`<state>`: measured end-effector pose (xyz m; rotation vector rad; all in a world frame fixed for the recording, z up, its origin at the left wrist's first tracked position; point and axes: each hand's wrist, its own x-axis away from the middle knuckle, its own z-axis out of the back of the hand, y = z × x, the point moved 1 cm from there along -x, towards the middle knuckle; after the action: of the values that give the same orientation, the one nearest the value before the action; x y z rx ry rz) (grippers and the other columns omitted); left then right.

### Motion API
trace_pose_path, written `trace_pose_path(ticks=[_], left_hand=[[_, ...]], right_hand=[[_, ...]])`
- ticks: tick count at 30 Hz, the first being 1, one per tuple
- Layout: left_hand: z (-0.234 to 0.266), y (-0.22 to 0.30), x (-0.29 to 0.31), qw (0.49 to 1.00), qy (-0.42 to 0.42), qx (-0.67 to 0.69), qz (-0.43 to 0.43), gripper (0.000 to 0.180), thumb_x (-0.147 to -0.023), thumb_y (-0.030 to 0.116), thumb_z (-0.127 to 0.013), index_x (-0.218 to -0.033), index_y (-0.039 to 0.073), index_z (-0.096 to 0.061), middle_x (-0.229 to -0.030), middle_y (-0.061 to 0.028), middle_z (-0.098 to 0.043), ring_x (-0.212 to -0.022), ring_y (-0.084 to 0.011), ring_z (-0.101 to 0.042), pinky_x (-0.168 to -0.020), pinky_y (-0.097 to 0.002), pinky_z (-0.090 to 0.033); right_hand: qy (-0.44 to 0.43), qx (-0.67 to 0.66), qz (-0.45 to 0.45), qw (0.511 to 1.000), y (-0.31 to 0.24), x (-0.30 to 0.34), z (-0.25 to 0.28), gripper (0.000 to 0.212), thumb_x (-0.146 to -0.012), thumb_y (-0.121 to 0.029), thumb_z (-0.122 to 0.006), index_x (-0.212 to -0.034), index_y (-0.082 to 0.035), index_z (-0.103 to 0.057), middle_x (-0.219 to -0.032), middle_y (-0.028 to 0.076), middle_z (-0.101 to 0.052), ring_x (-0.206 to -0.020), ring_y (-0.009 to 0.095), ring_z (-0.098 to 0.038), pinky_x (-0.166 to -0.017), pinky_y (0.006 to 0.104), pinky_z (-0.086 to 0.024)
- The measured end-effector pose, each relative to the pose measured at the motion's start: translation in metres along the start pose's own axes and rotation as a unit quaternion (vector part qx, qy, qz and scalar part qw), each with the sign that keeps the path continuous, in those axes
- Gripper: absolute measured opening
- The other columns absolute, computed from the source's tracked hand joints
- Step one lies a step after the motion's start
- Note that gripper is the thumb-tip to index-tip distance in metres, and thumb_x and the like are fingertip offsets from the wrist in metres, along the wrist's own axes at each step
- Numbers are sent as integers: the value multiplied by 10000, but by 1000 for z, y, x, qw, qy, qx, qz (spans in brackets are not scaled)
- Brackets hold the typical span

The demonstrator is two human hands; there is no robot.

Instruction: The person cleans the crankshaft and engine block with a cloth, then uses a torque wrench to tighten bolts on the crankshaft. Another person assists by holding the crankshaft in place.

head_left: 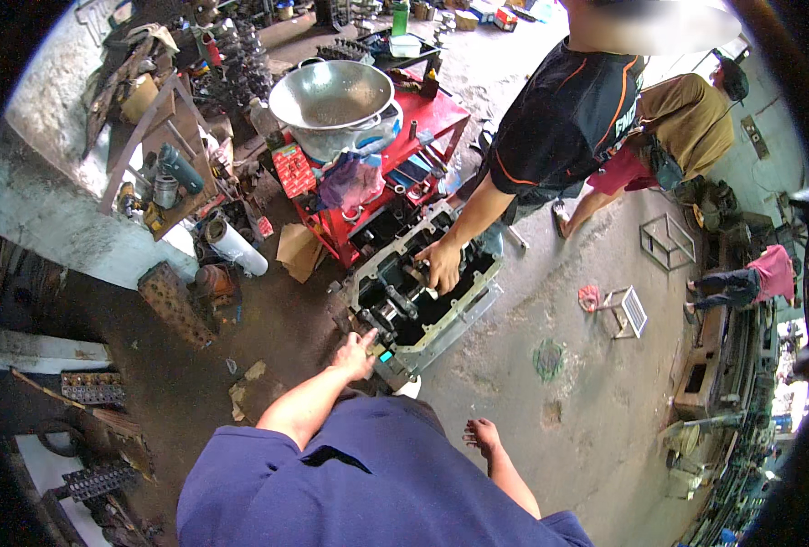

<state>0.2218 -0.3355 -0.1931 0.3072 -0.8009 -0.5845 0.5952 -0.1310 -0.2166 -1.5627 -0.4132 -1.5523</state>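
Note:
In front of me lies an engine block (448, 321) with its open side up and a crankshaft (390, 311) set inside. My left hand (356, 356) reaches to the near end of the block, its forefinger stretched out at the crankshaft's end. Nothing is visibly held in it. Down by my side, apart from the block, my right hand (484, 437) hangs with its fingers loosely spread and no object in them. Across from me, a co-worker's hand (441, 263) reaches down over the crankshaft's middle; what its fingertips touch is hidden.
Behind the block stands a red metal cart (430, 125) carrying a large metal basin (331, 94) and cloths. A white cylinder (236, 246) and cardboard (298, 251) lie left. To the right are a small stool (625, 313), a metal frame (668, 242) and other people.

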Motion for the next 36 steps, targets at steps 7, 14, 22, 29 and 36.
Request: trace_pose_path(ticks=[7, 14, 22, 29, 36], left_hand=[[-15, 27, -23, 990, -29, -134, 40, 807, -815, 266, -666, -1519, 339, -279, -1341, -214, -399, -1114, -411, -580, -938, -463, -502], [11, 14, -35, 991, -95, -84, 41, 557, -899, 319, -593, -1435, 362, -449, -1367, -182, -482, -1222, -358, -543, -1052, -494, -407], [43, 28, -57, 994, 3, -82, -70, 408, -870, 297, -576, -1266, 201, -581, -1132, -160, -608, -1023, -355, -638, -866, -485, -532], [70, 32, -77, 986, -127, -92, -63, 470, -858, 245, -561, -1321, 167, -548, -1154, -186, -625, -1051, -376, -635, -885, -492, -524], [100, 30, -88, 998, -26, 52, 3, 464, -848, 330, -625, -1284, 174, -597, -1211, -170, -633, -1126, -340, -607, -955, -452, -490]], right_hand=[[57, -29, 48, 997, -10, -14, 71, 173, -950, -243, -515, -978, -85, -579, -846, 73, -635, -635, 205, -651, -499, 328, -496], [75, -64, -20, 995, -2, 1, 54, 235, -941, -261, -556, -1057, -56, -566, -908, 108, -636, -662, 203, -633, -527, 337, -511], [49, -23, 6, 999, -62, 25, -30, 243, -945, -259, -557, -1065, -49, -585, -967, 112, -654, -770, 211, -670, -567, 328, -519], [78, -56, 78, 992, -72, 34, -56, 207, -922, -244, -575, -1022, -67, -610, -900, 76, -659, -741, 187, -650, -579, 301, -503], [51, 118, 62, 990, -16, -24, -5, 281, -903, -307, -574, -954, -43, -657, -800, 94, -681, -634, 190, -641, -508, 338, -476]])
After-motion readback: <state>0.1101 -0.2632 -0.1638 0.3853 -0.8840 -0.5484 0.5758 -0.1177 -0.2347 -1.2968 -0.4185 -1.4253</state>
